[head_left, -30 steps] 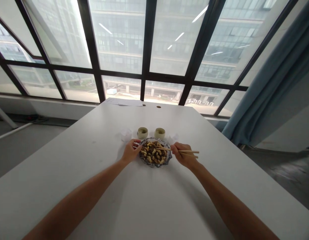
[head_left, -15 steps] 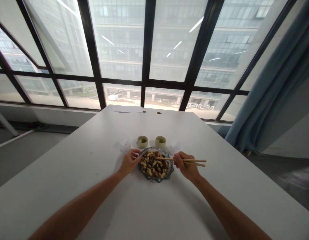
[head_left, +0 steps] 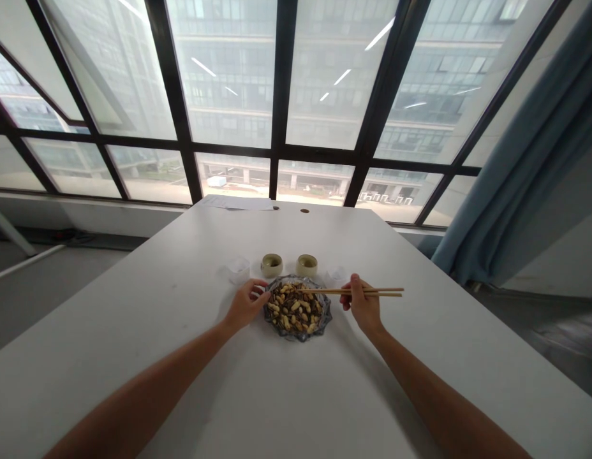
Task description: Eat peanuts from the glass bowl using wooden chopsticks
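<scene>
I have the left hand [head_left: 245,304] half-curled at the left rim of the bowl [head_left: 303,336], just below frame centre; I can't tell if it grips. Right of centre, my right hand [head_left: 363,307] closes around chopsticks [head_left: 332,291], tips at the peanuts [head_left: 296,308].

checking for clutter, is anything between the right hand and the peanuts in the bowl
Nothing visible blocks it: the right hand holds chopsticks that reach over the glass bowl's rim toward the peanuts. Two cups and a pale see-through item sit beyond that line.
</scene>
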`<state>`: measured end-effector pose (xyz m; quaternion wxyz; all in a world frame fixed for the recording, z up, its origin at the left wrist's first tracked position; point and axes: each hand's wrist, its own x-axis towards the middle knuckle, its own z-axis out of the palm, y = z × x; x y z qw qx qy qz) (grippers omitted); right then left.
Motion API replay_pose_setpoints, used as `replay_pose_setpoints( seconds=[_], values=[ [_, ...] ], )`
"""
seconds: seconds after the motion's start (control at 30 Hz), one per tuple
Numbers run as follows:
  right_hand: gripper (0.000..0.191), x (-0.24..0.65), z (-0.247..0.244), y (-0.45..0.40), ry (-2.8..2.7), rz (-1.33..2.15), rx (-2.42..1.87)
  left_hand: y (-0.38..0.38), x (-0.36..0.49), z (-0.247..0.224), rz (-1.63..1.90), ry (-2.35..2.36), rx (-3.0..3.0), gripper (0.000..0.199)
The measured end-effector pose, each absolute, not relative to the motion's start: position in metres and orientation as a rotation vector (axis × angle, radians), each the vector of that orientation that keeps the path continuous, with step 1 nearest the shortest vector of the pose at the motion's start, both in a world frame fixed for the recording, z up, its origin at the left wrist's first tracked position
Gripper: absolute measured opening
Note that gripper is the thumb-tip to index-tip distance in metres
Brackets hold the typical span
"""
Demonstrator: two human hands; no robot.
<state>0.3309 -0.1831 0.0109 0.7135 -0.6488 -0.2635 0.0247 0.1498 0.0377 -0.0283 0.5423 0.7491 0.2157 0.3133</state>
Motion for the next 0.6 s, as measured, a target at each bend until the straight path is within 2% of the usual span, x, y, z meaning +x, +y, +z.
replay_pose_setpoints(
  seconds=[0.37,0.6],
  values=[
    [0.057,0.323,-0.005,-0.186,-0.494,0.046,-1.384,0.033,0.149,-0.024,0.785,0.555,1.823,0.035],
    [0.051,0.312,-0.009,-0.191,-0.739,-0.106,-1.520,0.032,0.144,-0.020,0.846,0.543,1.917,0.033]
  ],
)
